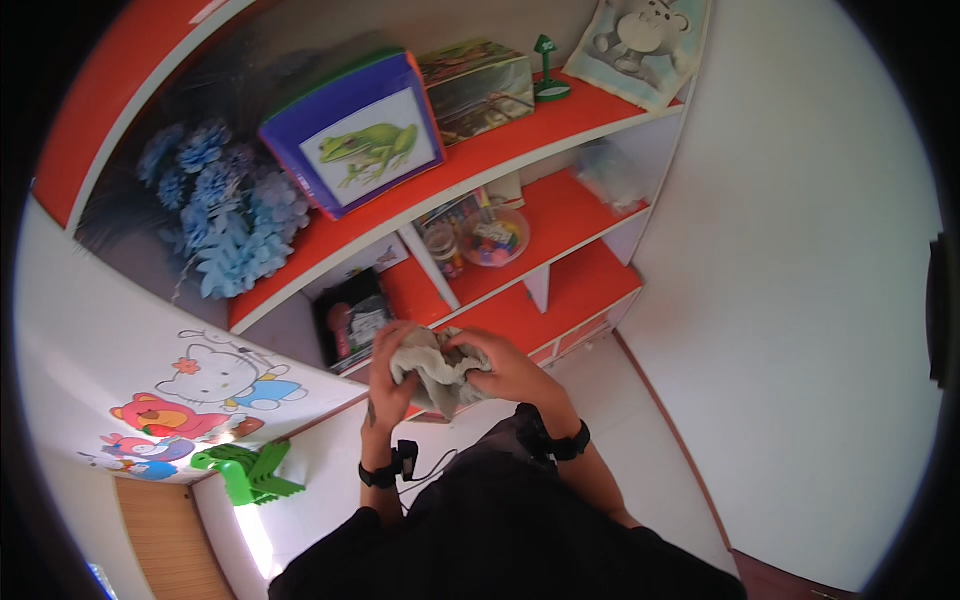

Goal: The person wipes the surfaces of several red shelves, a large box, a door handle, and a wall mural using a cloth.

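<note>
A crumpled grey-beige cloth point(436, 369) is bunched between my two hands in front of the shelf unit. My left hand point(390, 367) grips its left side, with the fingers curled over the top and back. On the right, my right hand point(514, 367) holds the other side, its thumb and fingers pressed into the folds. Each wrist wears a black strap. Behind the cloth rise the red shelves point(480, 322) with white edges. A black tray with packaged items point(356, 319) lies on a lower shelf just beyond my left hand.
The upper shelf bears blue artificial flowers point(225, 210), a purple box with a frog picture point(360, 135), a clear-sided box point(484, 97) and a green stand point(551, 75). Below are a round tub of colourful pieces point(495, 238) and a plastic bag point(611, 176). A green plastic object point(251, 472) stands at lower left.
</note>
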The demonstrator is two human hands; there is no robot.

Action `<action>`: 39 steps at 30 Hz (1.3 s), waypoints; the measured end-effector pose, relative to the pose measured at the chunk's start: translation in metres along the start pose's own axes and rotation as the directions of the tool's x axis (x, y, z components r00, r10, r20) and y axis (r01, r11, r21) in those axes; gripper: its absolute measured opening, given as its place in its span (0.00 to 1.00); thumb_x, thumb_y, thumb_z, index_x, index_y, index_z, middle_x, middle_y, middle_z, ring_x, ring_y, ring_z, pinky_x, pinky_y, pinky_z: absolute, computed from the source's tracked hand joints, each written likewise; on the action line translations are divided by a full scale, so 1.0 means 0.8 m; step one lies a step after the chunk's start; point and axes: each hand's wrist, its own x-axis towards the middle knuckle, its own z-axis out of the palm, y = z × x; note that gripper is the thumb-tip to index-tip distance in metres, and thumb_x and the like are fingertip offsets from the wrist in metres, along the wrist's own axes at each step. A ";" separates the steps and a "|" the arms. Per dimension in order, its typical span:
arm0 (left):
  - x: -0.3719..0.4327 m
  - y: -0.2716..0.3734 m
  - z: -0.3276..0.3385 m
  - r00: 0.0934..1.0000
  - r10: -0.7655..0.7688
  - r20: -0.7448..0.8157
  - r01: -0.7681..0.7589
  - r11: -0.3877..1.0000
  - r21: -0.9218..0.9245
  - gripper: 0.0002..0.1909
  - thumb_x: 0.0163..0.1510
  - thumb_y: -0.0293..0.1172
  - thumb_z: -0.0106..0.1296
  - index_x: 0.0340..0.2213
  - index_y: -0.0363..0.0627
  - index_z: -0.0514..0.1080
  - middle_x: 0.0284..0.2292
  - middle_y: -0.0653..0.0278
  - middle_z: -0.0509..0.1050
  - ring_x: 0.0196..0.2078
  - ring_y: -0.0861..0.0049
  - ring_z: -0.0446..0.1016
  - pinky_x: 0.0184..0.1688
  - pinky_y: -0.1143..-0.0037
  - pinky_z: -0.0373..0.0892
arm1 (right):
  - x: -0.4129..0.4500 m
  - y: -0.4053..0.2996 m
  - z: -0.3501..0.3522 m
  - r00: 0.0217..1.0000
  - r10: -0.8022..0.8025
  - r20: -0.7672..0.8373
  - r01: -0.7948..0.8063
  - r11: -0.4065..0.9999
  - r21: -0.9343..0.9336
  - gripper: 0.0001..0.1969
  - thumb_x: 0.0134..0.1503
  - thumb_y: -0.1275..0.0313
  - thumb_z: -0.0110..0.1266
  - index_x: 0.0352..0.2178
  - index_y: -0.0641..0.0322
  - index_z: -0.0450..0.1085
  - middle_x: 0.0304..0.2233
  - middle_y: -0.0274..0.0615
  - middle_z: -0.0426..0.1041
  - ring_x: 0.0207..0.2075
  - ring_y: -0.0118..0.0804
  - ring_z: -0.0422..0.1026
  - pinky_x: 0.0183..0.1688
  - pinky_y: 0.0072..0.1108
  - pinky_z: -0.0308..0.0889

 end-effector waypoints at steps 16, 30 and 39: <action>0.271 0.046 0.117 0.955 0.249 -0.161 -0.141 0.859 0.493 0.32 0.34 0.22 0.54 0.47 0.45 0.69 0.50 0.52 0.64 0.53 0.57 0.63 0.53 0.64 0.61 | 0.145 -0.078 -0.243 0.835 -0.493 -0.243 0.211 0.696 -0.686 0.27 0.35 0.83 0.49 0.43 0.60 0.67 0.53 0.51 0.64 0.52 0.56 0.64 0.53 0.36 0.60; 0.327 0.067 0.205 0.978 0.022 -0.207 0.130 0.710 0.692 0.27 0.45 0.35 0.50 0.46 0.35 0.63 0.48 0.51 0.65 0.46 0.52 0.65 0.47 0.60 0.60 | 0.189 -0.026 -0.293 0.890 -0.418 -0.181 0.199 0.715 -0.670 0.23 0.38 0.72 0.52 0.40 0.63 0.67 0.49 0.57 0.67 0.52 0.55 0.65 0.51 0.39 0.58; 0.398 0.092 0.319 0.989 0.022 -0.148 0.096 0.667 0.739 0.30 0.43 0.37 0.50 0.47 0.32 0.62 0.48 0.49 0.64 0.48 0.51 0.63 0.50 0.58 0.58 | 0.162 -0.012 -0.436 0.889 -0.433 -0.148 0.212 0.676 -0.706 0.20 0.47 0.70 0.51 0.43 0.62 0.65 0.49 0.54 0.66 0.53 0.56 0.64 0.53 0.41 0.56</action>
